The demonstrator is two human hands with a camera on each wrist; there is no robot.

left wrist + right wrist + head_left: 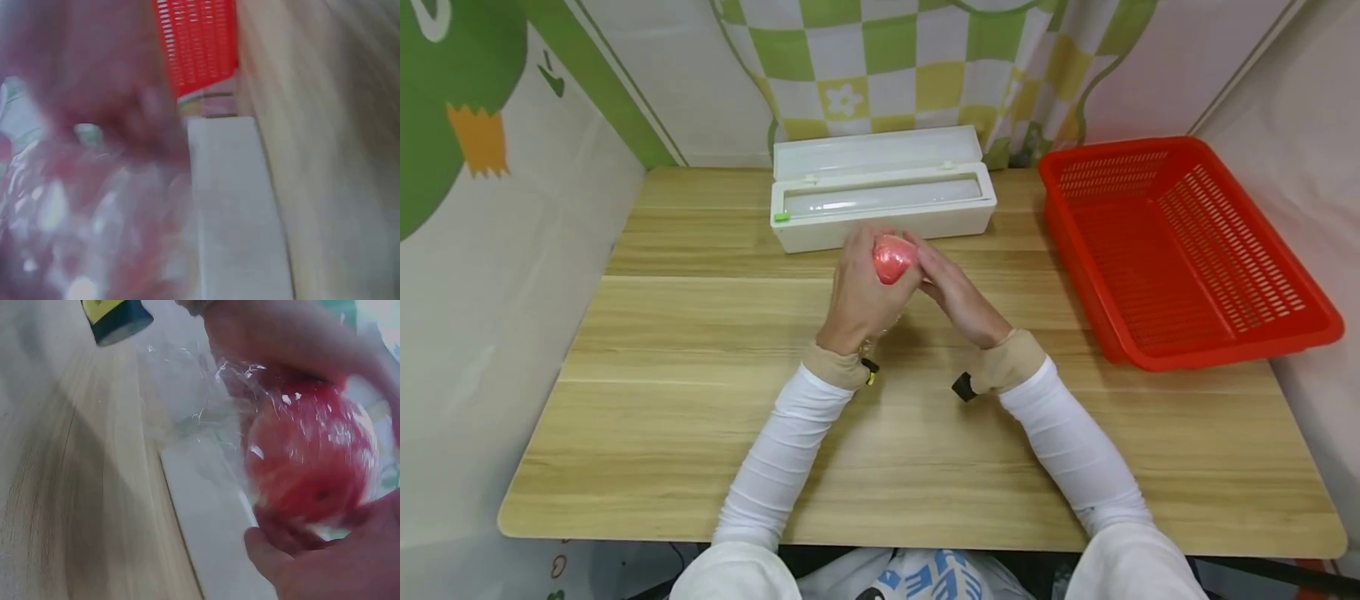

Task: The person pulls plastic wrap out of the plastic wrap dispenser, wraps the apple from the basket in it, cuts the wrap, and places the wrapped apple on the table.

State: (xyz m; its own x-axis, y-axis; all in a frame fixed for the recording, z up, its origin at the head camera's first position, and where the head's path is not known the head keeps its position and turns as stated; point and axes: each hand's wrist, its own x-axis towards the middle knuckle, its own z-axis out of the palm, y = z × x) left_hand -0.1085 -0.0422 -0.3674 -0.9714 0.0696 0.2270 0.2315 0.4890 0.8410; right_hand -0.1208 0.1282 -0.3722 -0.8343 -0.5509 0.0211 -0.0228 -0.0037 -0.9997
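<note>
A red apple (893, 259) in clear plastic film is held above the table, just in front of a white film dispenser box (880, 218). My left hand (867, 292) grips the apple, fingers curled around it. Coming from the other side, my right hand (958, 300) touches the wrapped apple with fairly straight fingers. In the right wrist view, loose film (187, 394) hangs off the apple (312, 453) on the left hand's side, and my right thumb stands apart from the fruit. Blur in the left wrist view hides how the fingertips lie on the crinkled film (94, 231).
The dispenser's lid (880, 152) is raised at the back, with a green slider (782, 217) at its left end. A red plastic basket (1120, 333) stands on the right of the wooden table (700, 433). A checked curtain (891, 50) hangs behind the box.
</note>
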